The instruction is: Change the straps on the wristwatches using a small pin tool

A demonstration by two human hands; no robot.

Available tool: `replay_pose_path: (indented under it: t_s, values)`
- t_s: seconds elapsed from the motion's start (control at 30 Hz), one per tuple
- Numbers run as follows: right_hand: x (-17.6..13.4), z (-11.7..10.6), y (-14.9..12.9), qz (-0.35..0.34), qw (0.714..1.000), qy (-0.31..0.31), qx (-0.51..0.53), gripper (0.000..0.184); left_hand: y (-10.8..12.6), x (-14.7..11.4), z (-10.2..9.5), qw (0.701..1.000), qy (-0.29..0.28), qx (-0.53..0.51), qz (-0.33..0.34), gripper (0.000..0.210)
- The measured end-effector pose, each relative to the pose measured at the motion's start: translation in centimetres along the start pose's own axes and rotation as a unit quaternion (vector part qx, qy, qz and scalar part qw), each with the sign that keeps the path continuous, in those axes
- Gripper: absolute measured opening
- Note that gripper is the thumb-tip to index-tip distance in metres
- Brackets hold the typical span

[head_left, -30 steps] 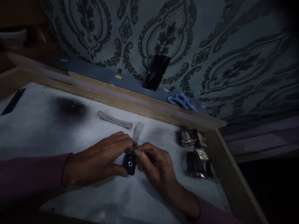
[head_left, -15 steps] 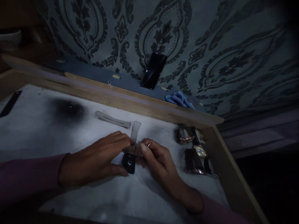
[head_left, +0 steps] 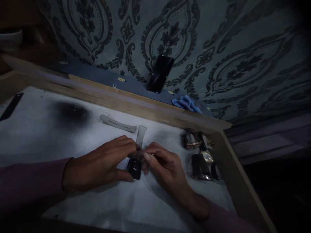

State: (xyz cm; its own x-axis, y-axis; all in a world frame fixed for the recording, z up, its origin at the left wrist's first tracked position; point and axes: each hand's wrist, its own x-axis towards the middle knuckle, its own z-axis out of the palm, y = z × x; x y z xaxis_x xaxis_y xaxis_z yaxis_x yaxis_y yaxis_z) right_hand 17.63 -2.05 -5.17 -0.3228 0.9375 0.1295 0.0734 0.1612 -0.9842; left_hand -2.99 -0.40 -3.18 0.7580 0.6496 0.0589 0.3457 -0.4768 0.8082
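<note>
A smartwatch with a black square body (head_left: 134, 169) lies back side up on the white surface, one grey strap (head_left: 141, 135) running away from it. My left hand (head_left: 104, 161) steadies it, thumb at the near edge and fingers by the strap joint. My right hand (head_left: 161, 168) is pinched at the right of that joint, touching or nearly touching it. Its fingertips hide whatever lies between them; only a small thin glint shows. A separate grey strap with holes (head_left: 118, 124) rests just beyond.
Several wristwatches (head_left: 207, 157) lie in the right corner of the wooden-edged tray (head_left: 233, 161). On the blue ledge behind, a black phone (head_left: 160, 73) leans against the patterned wall near a blue cloth (head_left: 186, 103). A dark flat strip (head_left: 11, 106) is at far left.
My right fingertips have shifted slightly left and up, closer to the strap joint. The thin shiny thing that stuck up from them is now mostly hidden. My left hand stays on the watch.
</note>
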Motion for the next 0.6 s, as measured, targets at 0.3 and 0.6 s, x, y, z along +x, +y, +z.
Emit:
replay_pose_path:
  t_s: [0.3, 0.6]
  values:
    - [0.0, -0.2, -0.1, 0.039, 0.999, 0.009, 0.018, 0.018, 0.3, -0.1, 0.0, 1.0, 0.01, -0.003, -0.004, 0.031]
    - [-1.0, -1.6, 0.1, 0.086, 0.996, 0.024, -0.028, 0.009, -0.7, -0.7, 0.7, 0.999, 0.031, 0.004, -0.015, 0.029]
